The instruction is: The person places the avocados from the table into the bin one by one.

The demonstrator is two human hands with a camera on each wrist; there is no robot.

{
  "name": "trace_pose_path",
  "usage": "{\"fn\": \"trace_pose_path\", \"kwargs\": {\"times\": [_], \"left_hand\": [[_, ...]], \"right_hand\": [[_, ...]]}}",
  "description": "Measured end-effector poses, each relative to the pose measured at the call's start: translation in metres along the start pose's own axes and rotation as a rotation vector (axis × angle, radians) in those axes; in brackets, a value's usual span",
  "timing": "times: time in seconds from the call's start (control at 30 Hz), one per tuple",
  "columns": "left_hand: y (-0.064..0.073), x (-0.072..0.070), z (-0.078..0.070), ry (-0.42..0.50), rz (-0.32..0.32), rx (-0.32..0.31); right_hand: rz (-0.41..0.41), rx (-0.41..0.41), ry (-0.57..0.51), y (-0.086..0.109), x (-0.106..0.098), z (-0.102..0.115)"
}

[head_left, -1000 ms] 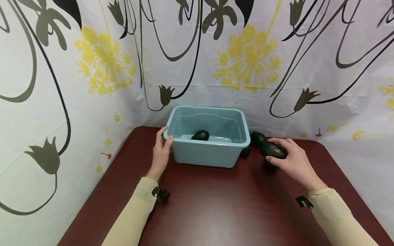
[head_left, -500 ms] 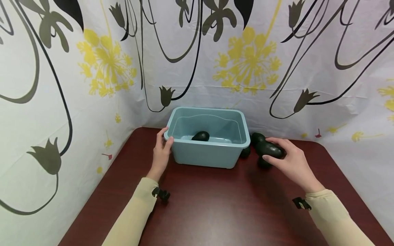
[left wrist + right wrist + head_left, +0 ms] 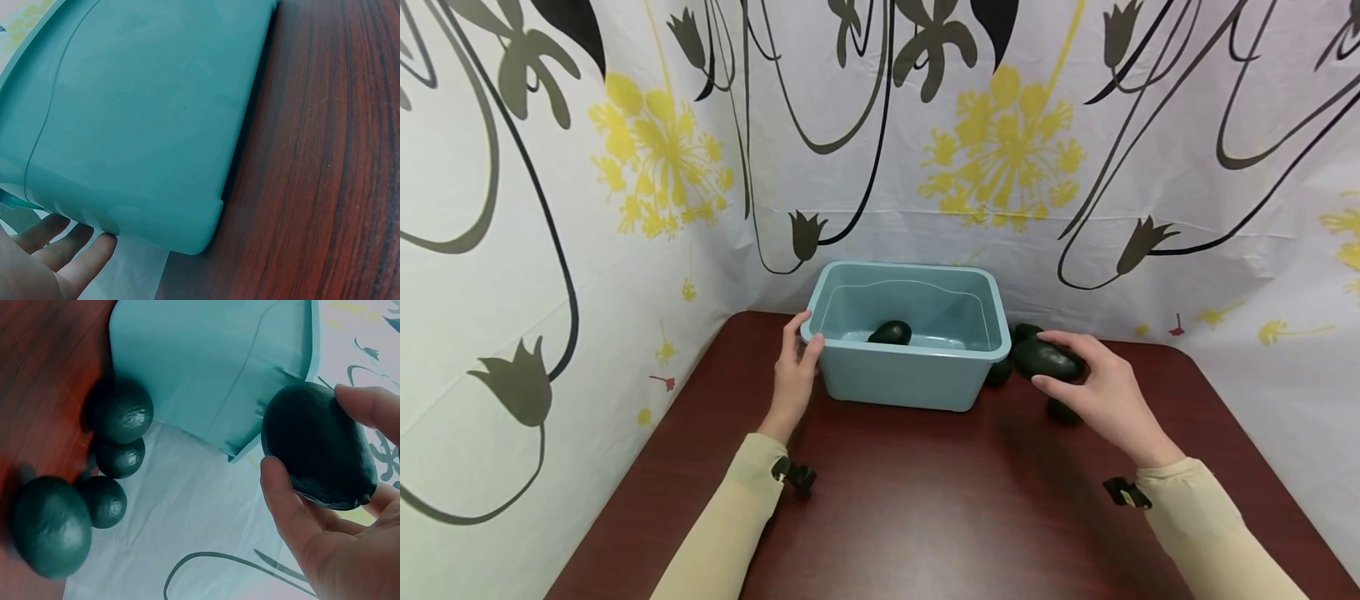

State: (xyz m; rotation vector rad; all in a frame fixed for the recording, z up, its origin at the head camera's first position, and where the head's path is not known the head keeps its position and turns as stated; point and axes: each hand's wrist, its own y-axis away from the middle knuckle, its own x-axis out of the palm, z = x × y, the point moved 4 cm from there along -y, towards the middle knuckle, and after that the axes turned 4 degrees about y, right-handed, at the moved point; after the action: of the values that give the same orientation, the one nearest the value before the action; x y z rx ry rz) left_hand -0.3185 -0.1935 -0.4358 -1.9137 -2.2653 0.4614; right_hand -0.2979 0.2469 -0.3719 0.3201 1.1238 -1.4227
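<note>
A dark green avocado [image 3: 1047,360] is held between the thumb and fingers of my right hand [image 3: 1108,392], raised above the table just right of a light blue plastic bin [image 3: 895,379]. The right wrist view shows this held avocado [image 3: 319,445] up close, its stem end toward the palm. My left hand [image 3: 793,367] grips the bin's front left corner, thumb at the front rim and fingers along the left side. In the left wrist view its fingers [image 3: 94,259] touch the bin's wall. Inside the bin, one avocado [image 3: 891,333] lies on the floor.
Several loose avocados [image 3: 53,526] rest on the dark red wooden table [image 3: 880,500], in a line beside the bin's right end. A patterned white cloth [image 3: 865,183] hangs behind and to the left of the table.
My right hand has carried the avocado a little to the left, toward the bin, uncovering more of an avocado below it. The left hand stays on the bin's corner.
</note>
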Motion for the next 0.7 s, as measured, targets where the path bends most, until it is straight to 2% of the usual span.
{"fn": "trace_pose_path", "kwargs": {"times": [0.7], "left_hand": [[0.001, 0.001, -0.001, 0.021, 0.005, -0.001]], "right_hand": [[-0.015, -0.038, -0.029, -0.004, -0.010, 0.021]]}}
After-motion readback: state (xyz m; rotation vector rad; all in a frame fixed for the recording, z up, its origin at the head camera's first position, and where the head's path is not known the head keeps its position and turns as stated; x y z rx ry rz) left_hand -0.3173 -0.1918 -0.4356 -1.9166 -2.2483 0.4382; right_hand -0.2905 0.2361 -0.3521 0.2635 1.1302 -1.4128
